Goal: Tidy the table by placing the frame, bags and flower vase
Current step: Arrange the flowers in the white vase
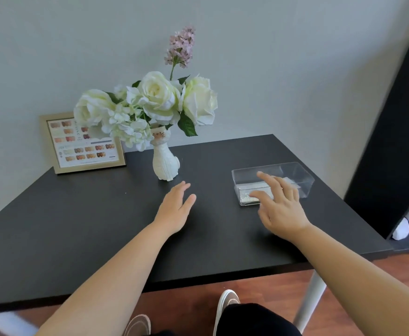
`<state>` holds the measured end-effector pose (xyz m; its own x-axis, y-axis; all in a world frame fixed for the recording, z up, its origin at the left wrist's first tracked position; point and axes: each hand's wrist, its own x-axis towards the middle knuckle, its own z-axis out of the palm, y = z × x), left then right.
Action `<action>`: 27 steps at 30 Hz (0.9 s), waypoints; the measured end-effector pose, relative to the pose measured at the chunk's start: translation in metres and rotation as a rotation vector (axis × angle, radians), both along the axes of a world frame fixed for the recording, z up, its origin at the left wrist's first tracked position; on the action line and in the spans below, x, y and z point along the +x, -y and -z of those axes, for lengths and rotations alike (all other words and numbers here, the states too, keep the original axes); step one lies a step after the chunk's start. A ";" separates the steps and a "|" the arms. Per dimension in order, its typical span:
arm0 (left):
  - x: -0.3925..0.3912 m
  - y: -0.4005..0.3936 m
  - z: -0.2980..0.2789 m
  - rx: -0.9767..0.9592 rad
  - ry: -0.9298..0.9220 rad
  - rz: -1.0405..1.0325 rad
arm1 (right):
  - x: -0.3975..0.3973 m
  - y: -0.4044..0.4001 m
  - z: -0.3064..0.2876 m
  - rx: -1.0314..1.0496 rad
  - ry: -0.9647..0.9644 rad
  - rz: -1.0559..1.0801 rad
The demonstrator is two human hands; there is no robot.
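Both hands empty. Left hand (pixel 177 209) is flat and open, fingers together and pointing away toward the wall, hovering over bare table (pixel 77 226) just short of the vase (pixel 165 163); no contact with it visible. Right hand (pixel 281 204) is also open, fingers spread, index stretched out over the near-left corner of a clear plastic box (pixel 298 175); can't tell whether the fingertips touch the rim or just hover above it. Nothing gripped in either hand. The box sits right of centre on the table, long axis running roughly left-right, open top, with small whitish packets (pixel 249 196) lying flat on its floor, likely the bags, too blurred to confirm. The vase is a white cat-shaped piece, upright, long axis vertical, standing mid-table toward the back, holding white roses (pixel 159 98) and one lilac sprig (pixel 180 46) leaning slightly right. The frame (pixel 83 144) stands at the back-left corner, propped against the wall, landscape orientation, face toward the camera, partly covered by the blooms; well apart from the box. Black shelf unit (pixel 397 141) stands beside the table on the right.
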<state>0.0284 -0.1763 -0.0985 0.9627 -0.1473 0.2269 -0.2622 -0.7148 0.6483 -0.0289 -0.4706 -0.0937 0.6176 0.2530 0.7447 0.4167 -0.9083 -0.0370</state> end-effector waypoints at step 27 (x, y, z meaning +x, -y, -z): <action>0.100 -0.112 0.013 0.008 -0.080 -0.061 | 0.202 -0.211 0.007 0.798 -0.801 -0.102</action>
